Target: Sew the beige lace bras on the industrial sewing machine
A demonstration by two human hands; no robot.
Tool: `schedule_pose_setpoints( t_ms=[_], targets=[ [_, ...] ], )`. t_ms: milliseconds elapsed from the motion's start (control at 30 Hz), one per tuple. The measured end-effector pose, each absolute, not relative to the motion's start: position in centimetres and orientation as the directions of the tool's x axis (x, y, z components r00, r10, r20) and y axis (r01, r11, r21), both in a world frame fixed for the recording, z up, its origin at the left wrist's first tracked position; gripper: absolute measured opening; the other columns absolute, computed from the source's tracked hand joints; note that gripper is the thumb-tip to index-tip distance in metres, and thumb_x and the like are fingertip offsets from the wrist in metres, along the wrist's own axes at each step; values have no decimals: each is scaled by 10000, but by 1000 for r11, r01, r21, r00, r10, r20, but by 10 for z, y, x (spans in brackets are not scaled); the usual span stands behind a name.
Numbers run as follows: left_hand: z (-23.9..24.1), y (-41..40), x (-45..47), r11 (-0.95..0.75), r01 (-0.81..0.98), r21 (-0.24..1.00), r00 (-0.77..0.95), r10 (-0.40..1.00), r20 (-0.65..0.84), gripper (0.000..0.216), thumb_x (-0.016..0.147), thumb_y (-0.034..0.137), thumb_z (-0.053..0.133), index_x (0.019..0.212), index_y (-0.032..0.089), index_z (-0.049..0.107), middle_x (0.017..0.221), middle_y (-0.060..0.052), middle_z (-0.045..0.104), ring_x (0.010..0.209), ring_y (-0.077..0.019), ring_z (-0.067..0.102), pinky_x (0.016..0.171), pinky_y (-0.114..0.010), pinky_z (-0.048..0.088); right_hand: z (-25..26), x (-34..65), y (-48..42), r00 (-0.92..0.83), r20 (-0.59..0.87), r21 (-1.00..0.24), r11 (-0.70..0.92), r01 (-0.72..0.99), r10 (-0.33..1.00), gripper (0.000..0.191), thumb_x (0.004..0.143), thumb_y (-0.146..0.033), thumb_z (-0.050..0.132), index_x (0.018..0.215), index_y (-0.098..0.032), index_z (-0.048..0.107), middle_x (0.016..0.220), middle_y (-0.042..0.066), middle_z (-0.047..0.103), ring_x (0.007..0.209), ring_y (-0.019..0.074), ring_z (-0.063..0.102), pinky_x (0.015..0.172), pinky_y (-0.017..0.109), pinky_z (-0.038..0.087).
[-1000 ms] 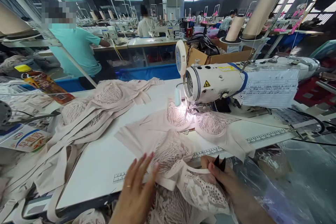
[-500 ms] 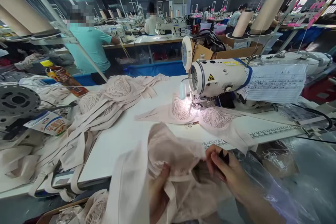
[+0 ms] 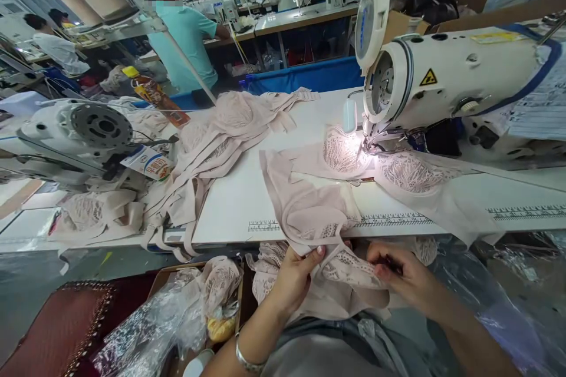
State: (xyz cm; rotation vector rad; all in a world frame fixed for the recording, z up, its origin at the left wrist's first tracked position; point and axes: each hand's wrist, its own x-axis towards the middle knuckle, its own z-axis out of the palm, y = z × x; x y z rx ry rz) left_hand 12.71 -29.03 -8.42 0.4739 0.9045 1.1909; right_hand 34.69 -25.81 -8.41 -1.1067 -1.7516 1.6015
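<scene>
A pale pink lace bra (image 3: pixel 315 218) lies partly on the table's front edge and partly hangs over my lap. My left hand (image 3: pixel 294 277) is closed on its band, thumb on top. At the lace end of the same bra, my right hand (image 3: pixel 404 274) is closed, fingertips pinching the edge; a small dark thing shows among its fingers, too hidden to name. Beyond them, another lace bra (image 3: pixel 409 174) lies under the lit needle area of a white sewing machine (image 3: pixel 451 73).
A pile of bras (image 3: pixel 230 129) lies left of centre, with a drink bottle (image 3: pixel 157 97) behind it. Another machine (image 3: pixel 84 129) stands at the left. Below the table are a box with plastic bags (image 3: pixel 163 312) and a red studded seat (image 3: pixel 62 318). A co-worker (image 3: pixel 179 41) sits beyond.
My view has tilted down and come closer to the table. The held bra, raised before me earlier, is now lower, partly laid on the table edge. Both hands still grip it.
</scene>
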Motion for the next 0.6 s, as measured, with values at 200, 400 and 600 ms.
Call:
schedule_pose_setpoints(
  t_ms=[200, 400, 600],
  targets=[
    [-82, -289, 132, 322, -587, 743, 91, 938, -335, 347, 703, 390, 877, 940, 149, 800, 987, -117, 790, 1121, -336, 688, 1054, -455, 498, -86, 342, -259, -571, -266, -960, -162, 228, 776, 458, 931, -631, 530, 909, -202, 691, 658, -1, 518, 559, 137, 432, 513, 273, 305],
    [-83, -286, 124, 246, -597, 763, -40, 942, -335, 509, 660, 425, 894, 1087, 183, 763, 1008, -103, 789, 1114, -332, 692, 1036, -457, 512, -90, 350, -256, -565, -223, -975, -174, 140, 794, 478, 824, -668, 656, 772, -195, 620, 695, -6, 488, 618, 148, 452, 550, 276, 329],
    [-104, -292, 123, 280, -492, 824, -15, 944, -330, 414, 737, 395, 848, 1074, 167, 773, 1067, -106, 779, 1162, -323, 667, 1090, -447, 469, -85, 332, -255, -536, -167, -985, -119, 124, 827, 556, 888, -723, 512, 836, -196, 683, 747, 38, 580, 671, 176, 506, 601, 297, 391]
  ],
)
